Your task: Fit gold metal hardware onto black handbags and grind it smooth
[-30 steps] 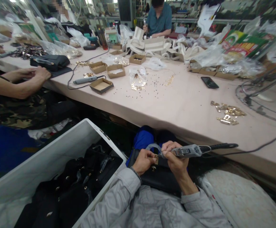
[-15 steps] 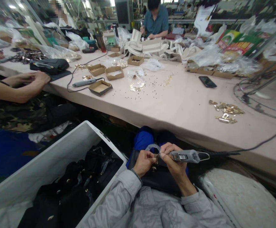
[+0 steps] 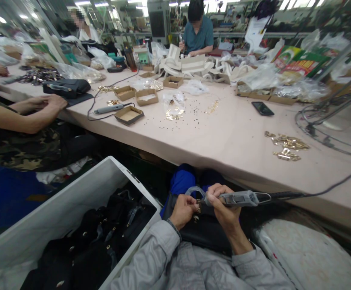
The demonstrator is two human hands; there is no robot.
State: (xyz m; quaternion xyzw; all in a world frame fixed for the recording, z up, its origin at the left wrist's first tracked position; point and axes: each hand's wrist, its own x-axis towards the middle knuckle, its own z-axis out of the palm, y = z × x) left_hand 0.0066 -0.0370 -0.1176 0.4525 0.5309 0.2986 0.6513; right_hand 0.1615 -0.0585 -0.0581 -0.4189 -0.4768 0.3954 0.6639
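My right hand (image 3: 223, 207) is closed around a grey electric screwdriver (image 3: 240, 198), held level with its tip pointing left at a small gold metal fitting (image 3: 198, 206). My left hand (image 3: 183, 209) pinches that fitting on a black bag (image 3: 205, 233) lying in my lap, below the table edge. A clear plastic-wrapped handle (image 3: 193, 189) arches just above my hands. The tool's black cable (image 3: 314, 193) runs off to the right.
A white bin (image 3: 72, 209) of black bags stands at my left. On the pink table (image 3: 223, 133) lie gold hardware (image 3: 287, 145), a phone (image 3: 262, 108), cardboard trays (image 3: 129, 115), another screwdriver (image 3: 109, 108) and scattered screws. A co-worker's arms (image 3: 27, 114) rest at left; another person (image 3: 198, 34) sits opposite.
The view has tilted slightly, so my hands sit a little lower in the picture. Both hands keep the same grip on the screwdriver and fitting.
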